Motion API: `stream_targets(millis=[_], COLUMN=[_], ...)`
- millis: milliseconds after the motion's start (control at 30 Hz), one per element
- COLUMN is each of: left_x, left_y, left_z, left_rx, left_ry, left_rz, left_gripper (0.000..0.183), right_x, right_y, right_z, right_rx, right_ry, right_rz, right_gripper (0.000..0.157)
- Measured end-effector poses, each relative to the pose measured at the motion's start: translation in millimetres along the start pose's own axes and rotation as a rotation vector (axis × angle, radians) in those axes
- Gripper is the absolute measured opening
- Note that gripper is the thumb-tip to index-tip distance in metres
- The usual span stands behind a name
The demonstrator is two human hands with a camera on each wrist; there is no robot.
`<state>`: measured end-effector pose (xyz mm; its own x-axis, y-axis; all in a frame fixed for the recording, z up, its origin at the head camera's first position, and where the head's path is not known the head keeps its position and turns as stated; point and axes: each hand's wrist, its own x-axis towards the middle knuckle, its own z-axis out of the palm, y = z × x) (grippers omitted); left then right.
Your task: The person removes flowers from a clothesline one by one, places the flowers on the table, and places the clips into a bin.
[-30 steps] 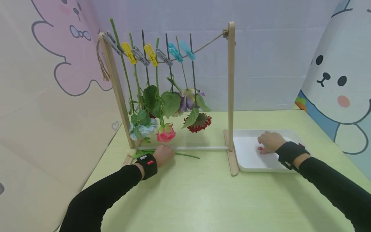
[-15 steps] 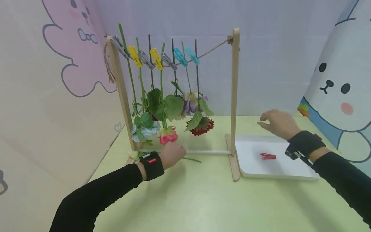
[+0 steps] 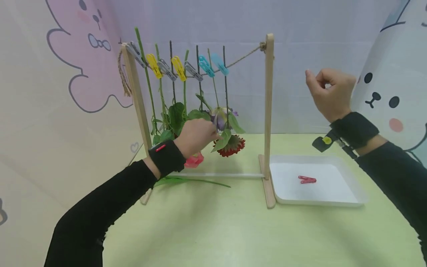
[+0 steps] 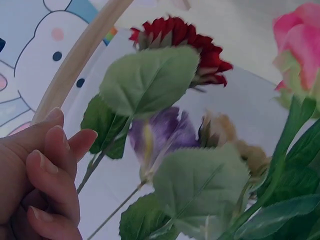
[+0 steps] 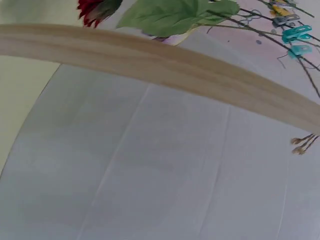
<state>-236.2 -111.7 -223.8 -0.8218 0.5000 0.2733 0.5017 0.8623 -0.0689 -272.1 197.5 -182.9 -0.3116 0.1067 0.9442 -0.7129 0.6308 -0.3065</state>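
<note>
My left hand [image 3: 197,136] is raised before the hanging flowers, fingers loosely curled. The left wrist view shows nothing in its grasp; a dark red flower [image 4: 212,60], a purple flower [image 4: 162,132] and green leaves [image 4: 150,80] hang beyond the fingertips. Below that hand, a green stem with leaves [image 3: 200,181] lies on the table, its bloom hidden by the forearm. My right hand [image 3: 334,92] is up in the air right of the rack, fingers loosely bent, no object visible in it. One red clothespin [image 3: 307,180] lies in the white tray [image 3: 333,200].
A wooden rack [image 3: 268,111] carries a sagging rope [image 3: 245,55]. Several yellow, grey and blue clothespins [image 3: 178,68] clip flowers head-down along it. A pink flower [image 3: 194,160] hangs partly behind the left wrist. The tray stands right of the rack's foot [image 3: 268,193].
My right hand has left the red clothespin in the tray and risen well above it. The left hand has lifted off the lying stem, up in front of the hanging flowers.
</note>
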Motion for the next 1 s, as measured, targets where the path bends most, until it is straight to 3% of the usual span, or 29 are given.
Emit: stream_targets(millis=[200,300,367,433,533,600,800,1000], left_x=[21.6,31.2,36.5,41.0,47.6,51.7,59.2,63.4], left_y=[-8.9,-10.1,-10.5,-10.6,-10.2,-9.4,-7.5,-7.6], left_z=[-34.7,-43.5,-46.4,-47.9,-47.3,-46.7,-44.1,-34.8], left_rx=[-0.072,-0.101,-0.109,-0.108,-0.109,-0.121,-0.170,-0.226], left_ry=[0.032,0.065,0.076,0.086,0.097,0.101,0.109,0.099], left_rz=[-0.066,-0.095,-0.113,-0.135,-0.154,-0.164,-0.190,-0.247], left_gripper=[0.027,0.025,0.025,0.026,0.027,0.028,0.029,0.032], right_x=[38.8,53.0,59.7,65.9,74.9,81.7,97.9,103.3], right_y=[-29.8,-41.6,-49.3,-59.1,-75.9,-87.3,-111.2,-125.5], right_z=[22.3,36.7,46.6,55.6,65.3,70.7,89.2,109.8], right_rx=[0.147,0.152,0.077,-0.025,-0.160,-0.206,-0.270,-0.338], right_ry=[0.083,0.068,-0.011,-0.140,-0.347,-0.430,-0.530,-0.725], right_rz=[0.093,0.052,-0.042,-0.113,-0.155,-0.138,-0.161,-0.071], right_gripper=[0.044,0.044,0.041,0.036,0.037,0.039,0.038,0.032])
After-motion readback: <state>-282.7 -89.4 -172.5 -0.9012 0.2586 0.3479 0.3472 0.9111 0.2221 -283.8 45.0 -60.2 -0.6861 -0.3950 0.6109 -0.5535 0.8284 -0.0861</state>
